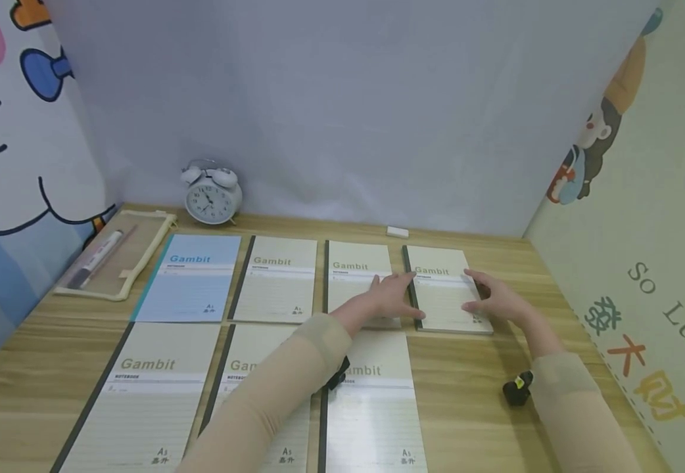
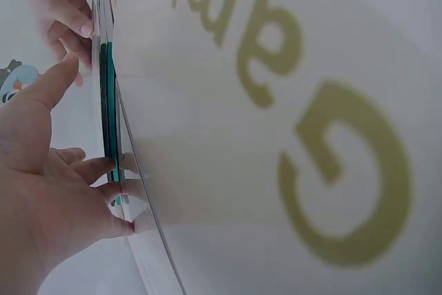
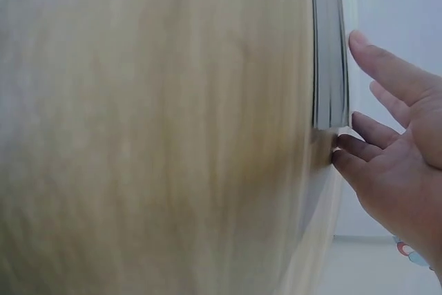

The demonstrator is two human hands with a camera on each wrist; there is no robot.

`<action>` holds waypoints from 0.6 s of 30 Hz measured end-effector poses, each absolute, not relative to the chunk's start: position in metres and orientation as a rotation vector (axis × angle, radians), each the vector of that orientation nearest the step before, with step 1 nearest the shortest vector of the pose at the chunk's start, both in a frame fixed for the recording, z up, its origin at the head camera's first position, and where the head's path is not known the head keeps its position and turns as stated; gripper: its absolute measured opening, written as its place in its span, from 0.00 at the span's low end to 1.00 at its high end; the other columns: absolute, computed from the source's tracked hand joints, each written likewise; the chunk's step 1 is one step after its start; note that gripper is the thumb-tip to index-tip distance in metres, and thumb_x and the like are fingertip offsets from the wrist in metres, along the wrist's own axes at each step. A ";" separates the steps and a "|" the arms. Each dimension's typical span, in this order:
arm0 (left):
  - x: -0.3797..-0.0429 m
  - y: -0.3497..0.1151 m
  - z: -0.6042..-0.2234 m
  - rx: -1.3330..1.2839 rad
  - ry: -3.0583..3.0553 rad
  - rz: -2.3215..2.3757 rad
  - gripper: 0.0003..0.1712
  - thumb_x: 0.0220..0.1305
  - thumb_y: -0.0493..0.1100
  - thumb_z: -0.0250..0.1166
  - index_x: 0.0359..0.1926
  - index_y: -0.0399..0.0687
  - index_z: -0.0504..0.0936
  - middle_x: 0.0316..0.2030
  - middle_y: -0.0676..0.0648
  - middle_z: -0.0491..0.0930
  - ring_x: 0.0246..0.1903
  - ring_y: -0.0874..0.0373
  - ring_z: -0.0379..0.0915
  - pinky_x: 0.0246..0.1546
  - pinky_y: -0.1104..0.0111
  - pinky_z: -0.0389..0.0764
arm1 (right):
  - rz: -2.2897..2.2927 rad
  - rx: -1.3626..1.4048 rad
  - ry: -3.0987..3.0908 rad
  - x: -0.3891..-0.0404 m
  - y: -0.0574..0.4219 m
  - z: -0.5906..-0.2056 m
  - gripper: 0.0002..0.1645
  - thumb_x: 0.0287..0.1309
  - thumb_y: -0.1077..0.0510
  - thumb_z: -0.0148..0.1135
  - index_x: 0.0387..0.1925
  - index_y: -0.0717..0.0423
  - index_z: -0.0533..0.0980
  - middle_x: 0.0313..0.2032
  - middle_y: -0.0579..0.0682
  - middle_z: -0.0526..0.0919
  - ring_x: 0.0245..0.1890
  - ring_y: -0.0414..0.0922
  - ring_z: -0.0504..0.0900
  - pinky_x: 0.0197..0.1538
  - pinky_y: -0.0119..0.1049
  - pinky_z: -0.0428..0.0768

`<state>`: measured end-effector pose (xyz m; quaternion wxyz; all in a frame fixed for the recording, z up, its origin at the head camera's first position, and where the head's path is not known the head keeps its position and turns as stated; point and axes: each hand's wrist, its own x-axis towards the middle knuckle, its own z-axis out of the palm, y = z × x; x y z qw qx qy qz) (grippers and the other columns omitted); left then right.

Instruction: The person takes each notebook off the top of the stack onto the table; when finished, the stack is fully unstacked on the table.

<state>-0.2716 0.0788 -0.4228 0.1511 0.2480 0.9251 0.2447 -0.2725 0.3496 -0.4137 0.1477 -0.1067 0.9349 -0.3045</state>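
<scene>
A small stack of Gambit notebooks lies at the right end of the back row, a cream cover with a dark spine on top. My left hand reaches over the neighbouring notebook, its spread fingers at the stack's spine side. On the opposite side, my right hand has its thumb and fingers along the right edge. Layered spines, some teal, show beside the left fingers in the left wrist view. In the right wrist view, the stacked page edges stand close to the right hand's loosely extended fingers.
A blue notebook and a cream one lie further left in the back row. More notebooks form the front row. Behind stand an alarm clock and a small white block. A mesh pencil pouch lies far left.
</scene>
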 end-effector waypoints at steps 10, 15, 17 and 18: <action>-0.274 0.079 -0.422 0.719 2.616 0.835 0.54 0.53 0.61 0.68 0.74 0.56 0.48 0.71 0.49 0.56 0.70 0.50 0.50 0.68 0.42 0.40 | -1.006 -0.304 2.659 -0.278 0.352 -0.409 0.46 0.59 0.53 0.63 0.71 0.63 0.52 0.69 0.69 0.50 0.68 0.67 0.51 0.67 0.60 0.53; -0.275 0.078 -0.423 0.756 2.576 0.968 0.53 0.53 0.53 0.71 0.74 0.55 0.50 0.71 0.48 0.56 0.69 0.50 0.55 0.69 0.50 0.50 | -1.132 -0.273 2.592 -0.276 0.354 -0.405 0.45 0.61 0.56 0.61 0.72 0.61 0.48 0.69 0.69 0.51 0.68 0.67 0.52 0.66 0.60 0.56; -0.275 0.079 -0.423 0.751 2.558 1.026 0.52 0.53 0.51 0.71 0.73 0.55 0.50 0.70 0.47 0.58 0.67 0.51 0.58 0.67 0.56 0.58 | -1.153 -0.263 2.585 -0.275 0.356 -0.404 0.45 0.61 0.56 0.60 0.72 0.60 0.48 0.69 0.69 0.51 0.68 0.67 0.52 0.65 0.60 0.58; -0.274 0.079 -0.423 0.744 2.549 1.053 0.52 0.53 0.50 0.72 0.73 0.56 0.51 0.69 0.47 0.60 0.65 0.51 0.61 0.65 0.59 0.62 | -1.153 -0.260 2.587 -0.275 0.356 -0.403 0.45 0.61 0.56 0.60 0.72 0.60 0.48 0.69 0.69 0.51 0.68 0.67 0.53 0.65 0.59 0.60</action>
